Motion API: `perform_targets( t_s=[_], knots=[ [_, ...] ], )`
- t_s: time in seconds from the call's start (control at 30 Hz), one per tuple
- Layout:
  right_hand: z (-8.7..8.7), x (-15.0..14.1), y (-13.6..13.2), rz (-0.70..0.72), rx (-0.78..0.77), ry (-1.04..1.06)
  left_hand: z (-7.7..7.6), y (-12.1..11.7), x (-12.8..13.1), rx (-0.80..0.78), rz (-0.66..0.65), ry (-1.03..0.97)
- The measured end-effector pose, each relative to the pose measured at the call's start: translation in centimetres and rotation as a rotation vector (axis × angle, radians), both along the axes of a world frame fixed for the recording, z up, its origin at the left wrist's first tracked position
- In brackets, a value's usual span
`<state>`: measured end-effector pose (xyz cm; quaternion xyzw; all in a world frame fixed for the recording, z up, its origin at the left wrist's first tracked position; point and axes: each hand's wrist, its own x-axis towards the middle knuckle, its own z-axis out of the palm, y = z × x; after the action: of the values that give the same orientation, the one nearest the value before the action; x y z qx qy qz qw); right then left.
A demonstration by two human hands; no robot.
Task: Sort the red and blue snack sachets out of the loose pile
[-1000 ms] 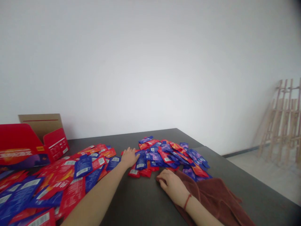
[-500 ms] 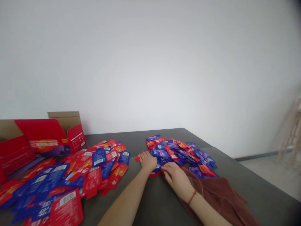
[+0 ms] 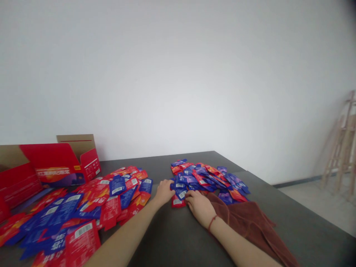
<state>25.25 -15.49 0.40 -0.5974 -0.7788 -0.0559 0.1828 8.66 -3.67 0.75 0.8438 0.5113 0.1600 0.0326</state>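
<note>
A mixed pile of red, blue and purple printed sachets [image 3: 205,177] lies on the dark table. At its left edge is my left hand [image 3: 164,191], fingers bent and closed around the edge of a blue sachet [image 3: 172,184]. My right hand [image 3: 200,208] rests palm down at the near side of the pile, its fingers loosely apart. Its fingertips touch or nearly touch a blue sachet with a white label [image 3: 182,194]. A red sachet [image 3: 177,202] lies between the hands. Beside the right hand and forearm, a brown cloth [image 3: 241,218] is spread in folds.
A larger spread of red and blue pouches [image 3: 111,196] covers the left of the table [image 3: 178,233]. Behind it stands an open red cardboard box [image 3: 55,159]. A white wall [image 3: 178,81] backs the table, and a wooden easel [image 3: 343,148] stands far right.
My left hand has moved left from over the pile to its edge, uncovering sachets. My right hand has shifted slightly left. The view has turned a little to the right.
</note>
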Motion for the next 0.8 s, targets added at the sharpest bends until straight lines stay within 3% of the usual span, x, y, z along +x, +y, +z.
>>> perform_targets(
  t_s=[0.2,0.53,0.67,0.8],
  knots=[
    [-0.2,0.1,0.8,-0.066,0.027,-0.014,0.5,0.1,1.6,0.133,-0.123,0.096],
    [0.1,0.8,-0.5,0.019,0.084,0.109,3.2,0.3,2.6,0.264,-0.307,0.332],
    [0.3,1.8,-0.4,-0.009,0.140,0.195,4.7,-2.9,1.2,0.320,-0.348,0.375],
    [1.1,2.7,-0.4,-0.043,0.227,0.263,4.6,-8.9,1.1,0.314,-0.356,0.407]
  ],
)
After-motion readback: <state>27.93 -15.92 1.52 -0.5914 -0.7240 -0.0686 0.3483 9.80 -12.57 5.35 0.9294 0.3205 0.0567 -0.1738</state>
